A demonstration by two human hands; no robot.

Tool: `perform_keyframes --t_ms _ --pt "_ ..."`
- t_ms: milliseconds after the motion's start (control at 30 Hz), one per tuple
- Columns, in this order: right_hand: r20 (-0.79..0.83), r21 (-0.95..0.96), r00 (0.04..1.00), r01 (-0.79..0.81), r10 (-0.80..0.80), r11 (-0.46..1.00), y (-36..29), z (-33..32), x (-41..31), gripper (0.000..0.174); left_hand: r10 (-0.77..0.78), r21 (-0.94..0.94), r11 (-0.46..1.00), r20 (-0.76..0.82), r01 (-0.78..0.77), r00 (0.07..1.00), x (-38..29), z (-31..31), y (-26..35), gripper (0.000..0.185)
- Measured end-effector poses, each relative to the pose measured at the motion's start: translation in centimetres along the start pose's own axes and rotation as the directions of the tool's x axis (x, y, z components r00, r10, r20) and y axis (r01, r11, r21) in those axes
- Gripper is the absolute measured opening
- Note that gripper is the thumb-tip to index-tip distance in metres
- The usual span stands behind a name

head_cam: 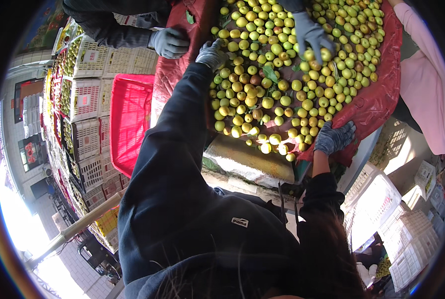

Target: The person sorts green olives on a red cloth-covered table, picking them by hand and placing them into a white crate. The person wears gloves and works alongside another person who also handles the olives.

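Observation:
Loose yellow-green fruits [267, 102] that look like jujubes, some with brown blush, cover a sorting table before me. Its raised rim is wrapped in red sheeting [372, 108]. My left hand [211, 56], in a grey knit glove, reaches to the table's left side. Its fingertips are at the fruits along that edge; whether they grip one is hidden. On the near right rim lies my right hand [334, 137], gloved in mottled grey, its palm against the red sheeting beside the nearest fruits. Its grip is not clear. Green leaves [270, 73] are scattered among the fruits.
Across the table, a co-worker's grey-gloved hands show: one [314, 37] over the fruits, another [169, 43] at the left rim. A red plastic basket [131, 119] stands left, before stacked white crates [89, 97] of fruit. Someone in pink [426, 93] is at right, above white crates [372, 202].

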State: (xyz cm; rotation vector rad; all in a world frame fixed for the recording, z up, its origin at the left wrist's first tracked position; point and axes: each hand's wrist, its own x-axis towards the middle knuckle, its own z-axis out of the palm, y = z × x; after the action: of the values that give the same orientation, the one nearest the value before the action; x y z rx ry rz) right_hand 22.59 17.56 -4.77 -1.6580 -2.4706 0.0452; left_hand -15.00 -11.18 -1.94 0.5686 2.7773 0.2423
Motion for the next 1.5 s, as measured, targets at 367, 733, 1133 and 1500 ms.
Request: perform_keyframes --t_ms 367,733,1133,1500 --pt "0.009 -0.034 1.0 -0.021 0.021 0.999 -0.3 -0.7 0.1 0.084 0.014 0.042 0.999 0.17 -0.021 0.985 -12.8 2.0 3.8 0.088" --pt "-0.01 0.025 0.999 -0.034 0.034 0.999 -1.0 -2.0 0.2 0.084 0.235 -0.144 0.971 0.451 -0.19 0.861 -23.6 5.0 8.0 0.079" --pt "-0.061 0.097 0.998 -0.009 0.015 0.995 -0.4 -0.9 -0.1 0.093 0.781 -0.053 0.625 0.031 -0.779 0.624 -11.1 4.6 32.5 0.044" --pt "-0.037 0.078 0.999 -0.03 0.033 0.997 -0.5 -0.8 0.0 0.092 0.532 0.26 0.606 0.571 -0.752 0.626 -10.2 4.9 30.4 0.082"
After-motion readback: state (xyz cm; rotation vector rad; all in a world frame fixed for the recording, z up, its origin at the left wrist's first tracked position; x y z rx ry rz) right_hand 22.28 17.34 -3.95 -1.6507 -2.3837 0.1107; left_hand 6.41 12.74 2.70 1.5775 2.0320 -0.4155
